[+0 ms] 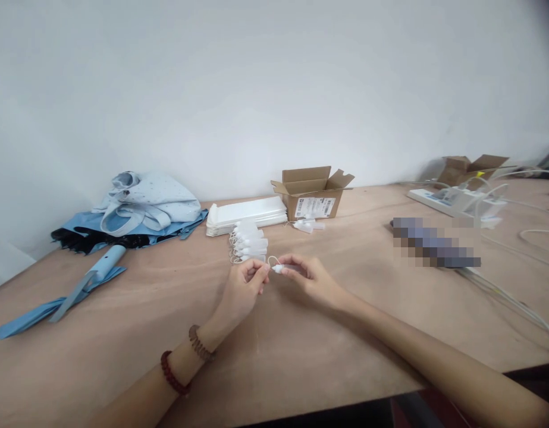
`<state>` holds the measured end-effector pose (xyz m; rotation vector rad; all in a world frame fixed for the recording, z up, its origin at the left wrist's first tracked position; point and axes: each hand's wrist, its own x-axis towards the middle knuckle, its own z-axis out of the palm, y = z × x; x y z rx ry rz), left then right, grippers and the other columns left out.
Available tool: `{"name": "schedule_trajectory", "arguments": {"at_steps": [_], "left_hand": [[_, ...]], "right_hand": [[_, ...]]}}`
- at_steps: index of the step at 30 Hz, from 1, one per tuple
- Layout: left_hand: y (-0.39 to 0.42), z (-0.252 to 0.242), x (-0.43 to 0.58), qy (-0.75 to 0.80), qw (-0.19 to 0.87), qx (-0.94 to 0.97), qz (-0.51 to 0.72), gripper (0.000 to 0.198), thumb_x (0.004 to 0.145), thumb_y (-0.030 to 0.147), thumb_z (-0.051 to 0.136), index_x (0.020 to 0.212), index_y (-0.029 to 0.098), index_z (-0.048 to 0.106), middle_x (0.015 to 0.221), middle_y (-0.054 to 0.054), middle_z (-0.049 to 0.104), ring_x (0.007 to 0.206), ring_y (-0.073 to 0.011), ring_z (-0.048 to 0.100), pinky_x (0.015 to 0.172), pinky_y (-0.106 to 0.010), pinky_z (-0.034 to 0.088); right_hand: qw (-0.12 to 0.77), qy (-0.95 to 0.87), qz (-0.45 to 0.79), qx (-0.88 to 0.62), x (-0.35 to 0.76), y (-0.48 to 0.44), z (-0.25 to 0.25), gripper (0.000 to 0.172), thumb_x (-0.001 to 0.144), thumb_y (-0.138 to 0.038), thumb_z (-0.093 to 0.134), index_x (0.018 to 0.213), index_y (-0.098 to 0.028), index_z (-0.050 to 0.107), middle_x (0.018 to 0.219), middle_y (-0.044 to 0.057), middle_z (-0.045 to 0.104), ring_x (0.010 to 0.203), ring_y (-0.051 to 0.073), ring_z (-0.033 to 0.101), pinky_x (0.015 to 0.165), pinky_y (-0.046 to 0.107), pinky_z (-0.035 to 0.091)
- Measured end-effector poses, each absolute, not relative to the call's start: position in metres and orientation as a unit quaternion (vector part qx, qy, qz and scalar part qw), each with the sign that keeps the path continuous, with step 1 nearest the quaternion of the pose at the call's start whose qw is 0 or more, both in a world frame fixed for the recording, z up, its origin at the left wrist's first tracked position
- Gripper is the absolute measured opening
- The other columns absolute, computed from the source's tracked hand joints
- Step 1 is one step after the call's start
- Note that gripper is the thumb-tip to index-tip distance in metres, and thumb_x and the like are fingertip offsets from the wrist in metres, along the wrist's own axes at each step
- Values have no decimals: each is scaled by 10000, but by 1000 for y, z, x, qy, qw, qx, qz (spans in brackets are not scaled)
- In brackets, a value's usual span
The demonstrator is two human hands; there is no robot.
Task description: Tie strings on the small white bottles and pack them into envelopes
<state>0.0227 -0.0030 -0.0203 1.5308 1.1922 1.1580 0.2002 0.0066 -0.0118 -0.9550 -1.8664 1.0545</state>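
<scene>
My right hand (310, 278) pinches a small white tube (278, 269) with a narrow tip and a thin cord loop (272, 260) at that end. The tip points left. Close to the tip, my left hand (246, 285) has thumb and fingers pressed together; what lies between them, if anything, is too small to make out. Just beyond my left hand lies a row of similar translucent white tubes (251, 243), their cord loops facing left. A few more tubes (308, 225) lie in front of the open cardboard box (316, 207).
A stack of white packets (247, 213) sits left of the box. At the left are a folded blue umbrella (109, 264) and a pale blue cloth bag (153, 199). To the right are a pixelated dark object (435, 242), a power strip (452, 205), cables and another cardboard box (473, 168).
</scene>
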Motion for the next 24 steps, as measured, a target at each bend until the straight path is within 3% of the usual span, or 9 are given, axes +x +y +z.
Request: {"name": "schedule_trajectory", "arguments": {"at_steps": [9,16,24], "left_hand": [[-4,-22,23,482,424,612,462,270,813,393,552,670,164,572,501,36,500,432,-79,412,448,-203,309],[-2,-2,21,435,553,521,484,343,806,459,548,822,126,628,714,-33,599,539,-93,499,481,-209,360],[12,-8,8,471,450,634,417,293,756,436,626,727,147,663,648,-28,613,517,-98,481,477,-212,365]], "right_hand": [[390,-727,416,-383,199,6,-9,253,859,-379,528,985,-184,628,986,66,692,922,212,627,834,349,479],[411,-734,408,-355,196,9,1,253,874,-369,514,1009,-182,617,969,57,683,939,205,616,842,338,469],[403,-754,370,-364,199,14,-7,255,868,-380,532,1024,-192,608,993,53,680,910,187,620,788,303,471]]}}
